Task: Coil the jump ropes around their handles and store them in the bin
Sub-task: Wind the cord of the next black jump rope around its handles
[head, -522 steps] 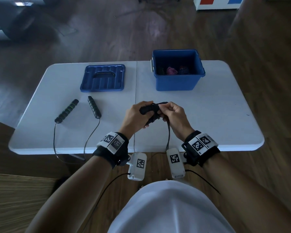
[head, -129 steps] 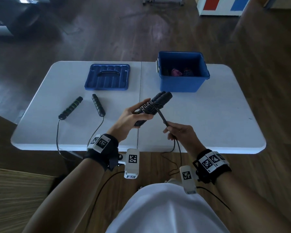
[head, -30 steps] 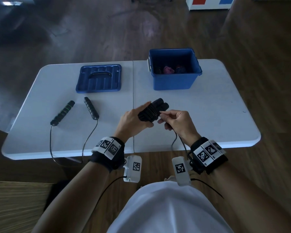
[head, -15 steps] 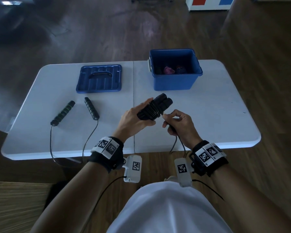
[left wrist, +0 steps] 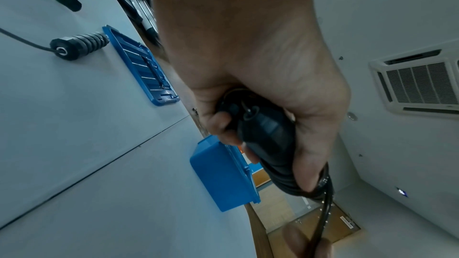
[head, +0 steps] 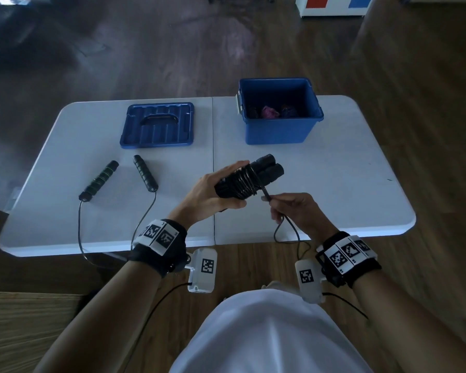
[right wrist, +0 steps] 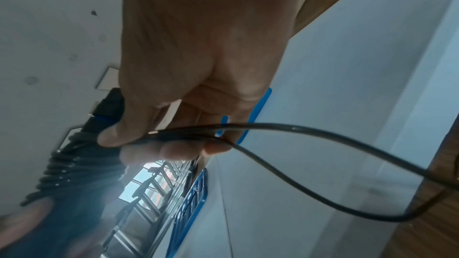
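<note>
My left hand (head: 213, 192) grips a pair of black jump rope handles (head: 267, 170) held side by side above the table's front, with several turns of black rope (head: 244, 183) wound round them. In the left wrist view the handles (left wrist: 268, 136) lie in my curled fingers. My right hand (head: 291, 208) pinches the doubled loose rope (right wrist: 248, 127) just right of the coil; its short loop (head: 288, 232) hangs over the table edge. A second jump rope lies uncoiled at the left, its handles (head: 98, 181) (head: 145, 173) apart. The blue bin (head: 279, 130) stands at the back right.
The bin's blue lid (head: 158, 125) lies flat at the back left of the white table (head: 334, 170). Pink and dark bundles (head: 269, 112) sit in the bin. The second rope's cord (head: 80, 238) droops over the front edge. Wooden floor surrounds the table.
More turns sit on the handles and the hanging rope is shorter than a second ago. My right hand has dropped below and right of the coil, still pinching the rope.
</note>
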